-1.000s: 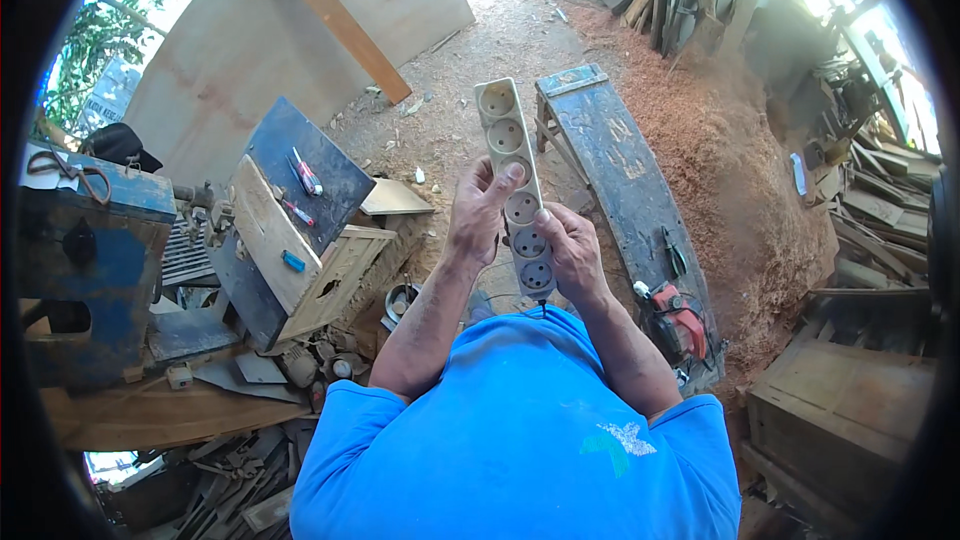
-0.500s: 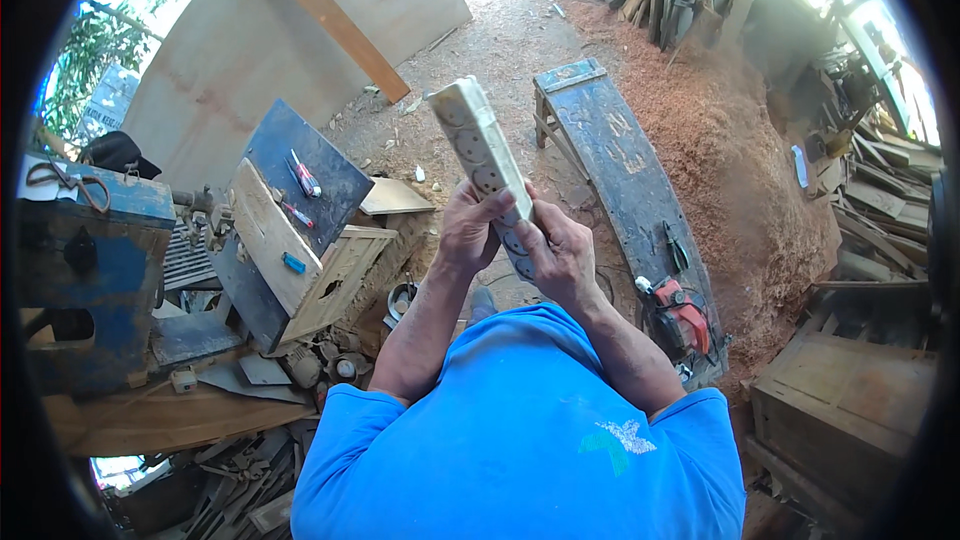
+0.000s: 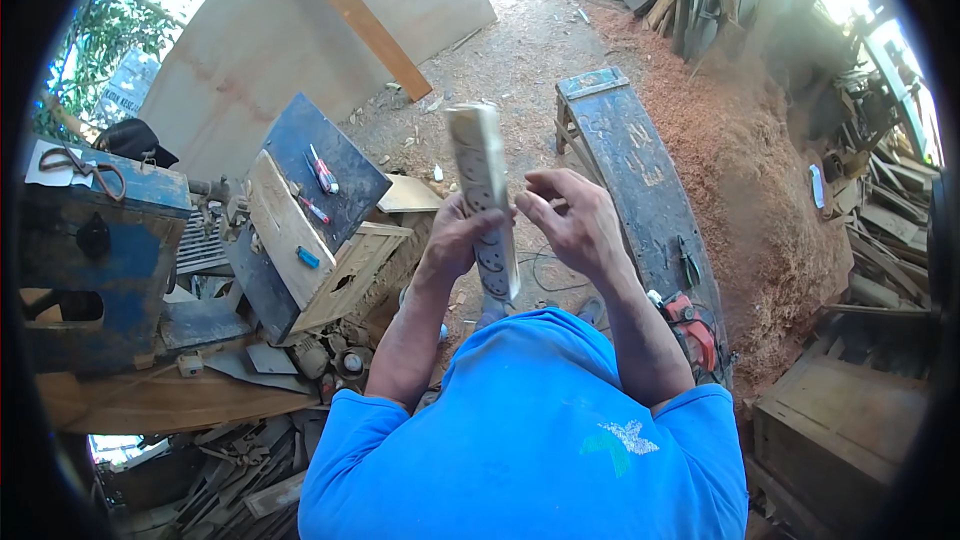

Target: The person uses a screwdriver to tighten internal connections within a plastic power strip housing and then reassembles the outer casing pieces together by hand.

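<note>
An off-white power strip [image 3: 483, 160] with a row of round sockets stands nearly upright in front of my chest. My left hand [image 3: 453, 240] is closed around its lower half, the thumb lying across the socket face. Just to the right of the strip, my right hand [image 3: 583, 225] is off it, fingers loosely bent and thumb apart, with nothing seen in it. Left of my hands, screwdrivers [image 3: 323, 172] lie on a tilted dark board [image 3: 345, 155]. A small blue piece [image 3: 307, 257] rests on the wooden plank beside it.
On the right, a long worn blue bench [image 3: 640, 145] carries pliers [image 3: 689, 265] and a red power tool [image 3: 692, 330]. Beyond it lies heaped sawdust [image 3: 745, 210]. A blue machine [image 3: 120, 270] with scissors [image 3: 78, 172] on top is at left. A slanted wooden post [image 3: 360, 20] crosses a large panel.
My right hand has let go of the power strip and moved right. My left hand still holds the strip, which has turned more upright and shows more of its edge.
</note>
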A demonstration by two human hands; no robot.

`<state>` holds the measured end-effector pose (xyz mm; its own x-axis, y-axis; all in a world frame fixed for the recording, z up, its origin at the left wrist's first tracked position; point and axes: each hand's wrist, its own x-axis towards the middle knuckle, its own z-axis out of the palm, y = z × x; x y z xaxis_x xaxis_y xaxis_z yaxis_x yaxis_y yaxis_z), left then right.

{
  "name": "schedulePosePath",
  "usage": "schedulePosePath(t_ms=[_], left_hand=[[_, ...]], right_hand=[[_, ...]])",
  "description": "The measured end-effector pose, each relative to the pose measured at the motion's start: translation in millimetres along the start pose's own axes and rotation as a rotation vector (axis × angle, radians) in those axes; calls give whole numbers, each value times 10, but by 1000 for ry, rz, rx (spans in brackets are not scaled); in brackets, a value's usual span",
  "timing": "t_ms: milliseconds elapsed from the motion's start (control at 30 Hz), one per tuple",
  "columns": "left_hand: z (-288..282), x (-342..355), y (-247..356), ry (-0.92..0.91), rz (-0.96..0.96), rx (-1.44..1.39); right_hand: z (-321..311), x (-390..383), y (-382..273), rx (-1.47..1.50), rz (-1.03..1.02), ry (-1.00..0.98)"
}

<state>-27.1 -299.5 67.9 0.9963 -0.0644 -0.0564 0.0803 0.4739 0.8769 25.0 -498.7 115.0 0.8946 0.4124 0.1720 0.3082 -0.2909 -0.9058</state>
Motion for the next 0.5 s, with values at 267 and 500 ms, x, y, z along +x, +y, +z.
schedulePosePath(t_ms=[267,500], left_hand=[[126,-154,-42,103,-113,499],[29,-367,135,60,-56,758]], right_hand=[[193,106,427,693,137,-232],[288,-146,202,515,52,-155]])
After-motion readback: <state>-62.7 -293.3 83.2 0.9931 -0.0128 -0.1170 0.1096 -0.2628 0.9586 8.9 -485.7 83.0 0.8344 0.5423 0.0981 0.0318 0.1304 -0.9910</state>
